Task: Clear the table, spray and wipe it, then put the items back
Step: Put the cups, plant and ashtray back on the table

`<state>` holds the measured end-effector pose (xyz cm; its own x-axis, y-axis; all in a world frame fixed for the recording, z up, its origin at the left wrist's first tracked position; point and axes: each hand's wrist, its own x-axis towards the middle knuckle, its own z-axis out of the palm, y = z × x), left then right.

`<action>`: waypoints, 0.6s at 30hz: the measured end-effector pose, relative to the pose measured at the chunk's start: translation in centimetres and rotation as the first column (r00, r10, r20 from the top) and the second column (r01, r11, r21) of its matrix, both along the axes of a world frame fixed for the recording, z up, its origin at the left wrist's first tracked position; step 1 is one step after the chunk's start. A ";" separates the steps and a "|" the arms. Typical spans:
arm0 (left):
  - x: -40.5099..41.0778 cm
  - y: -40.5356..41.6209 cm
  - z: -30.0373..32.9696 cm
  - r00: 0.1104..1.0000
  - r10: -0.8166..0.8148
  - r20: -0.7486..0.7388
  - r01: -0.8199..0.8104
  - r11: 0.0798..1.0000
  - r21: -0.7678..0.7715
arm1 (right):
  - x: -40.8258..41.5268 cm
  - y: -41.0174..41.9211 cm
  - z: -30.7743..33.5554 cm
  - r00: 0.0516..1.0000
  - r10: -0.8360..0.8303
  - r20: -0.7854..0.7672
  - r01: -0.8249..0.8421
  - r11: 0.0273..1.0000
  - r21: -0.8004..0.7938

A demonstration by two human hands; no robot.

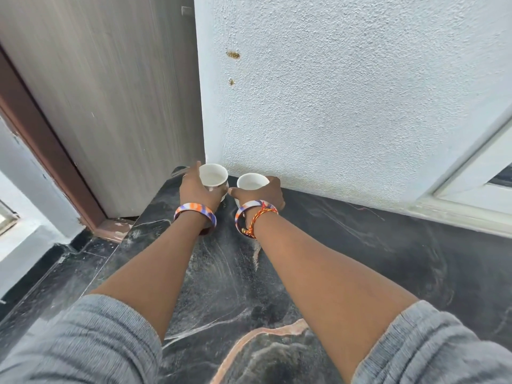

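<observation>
Two white cups stand upright at the far edge of the black marble table, close to the white wall. My left hand is wrapped around the left cup from its near side. My right hand grips the right cup the same way. Both cups look empty inside. Their lower halves are hidden behind my hands. Each wrist carries a striped orange and purple bangle.
A rough white wall rises right behind the cups. A grey wooden door with a brown frame stands at the left. A white window frame sits at the right. The dark floor lies below the table's left edge.
</observation>
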<state>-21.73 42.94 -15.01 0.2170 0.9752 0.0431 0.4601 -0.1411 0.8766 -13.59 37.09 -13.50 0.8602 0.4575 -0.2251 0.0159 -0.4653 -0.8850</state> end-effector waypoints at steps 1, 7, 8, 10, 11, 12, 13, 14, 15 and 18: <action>0.0 0.0 0.1 1.000 -0.001 -0.009 0.001 1.000 -0.002 | 0.0 -0.1 0.0 1.000 0.009 -0.007 -0.009 1.000 0.002; -0.7 -2.4 0.9 0.994 0.087 -0.066 -0.079 0.991 0.110 | -0.1 -2.3 0.1 0.985 0.012 -0.172 0.014 0.989 0.148; -0.8 -3.3 1.2 0.991 0.124 -0.055 -0.113 0.979 0.171 | 0.3 -3.1 0.2 0.983 -0.009 -0.184 0.039 0.986 0.160; -1.0 -5.6 1.5 0.983 0.178 -0.036 -0.163 0.950 0.266 | 1.1 -4.7 0.3 0.979 -0.044 -0.201 0.079 0.983 0.168; -0.9 -6.9 1.6 0.984 0.176 -0.036 -0.158 0.941 0.299 | 1.5 -5.7 0.3 0.975 -0.056 -0.215 0.094 0.981 0.170; -0.8 -8.4 1.7 0.989 0.146 -0.041 -0.125 0.937 0.327 | 1.8 -6.7 0.4 0.972 -0.059 -0.227 0.098 0.981 0.167; -0.5 -10.0 1.8 0.995 0.091 -0.045 -0.070 0.935 0.347 | 1.9 -7.8 0.6 0.972 -0.051 -0.228 0.089 0.983 0.160; -0.2 -11.4 1.8 0.999 0.018 -0.049 0.000 0.934 0.356 | 1.9 -8.9 0.7 0.975 -0.040 -0.217 0.073 0.986 0.147; 0.3 -12.8 1.9 0.997 -0.061 -0.052 0.075 0.935 0.347 | 2.0 -10.0 0.7 0.979 -0.030 -0.199 0.058 0.989 0.135; 1.8 -16.4 2.5 0.962 -0.252 -0.104 0.270 0.930 0.248 | 2.2 -13.7 1.2 0.994 0.001 -0.112 0.008 0.996 0.087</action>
<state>-19.95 26.50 -12.53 0.4736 0.8413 0.2608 0.4346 -0.4808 0.7616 -11.41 23.34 -12.32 0.8335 0.4765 -0.2796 -0.0872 -0.3863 -0.9183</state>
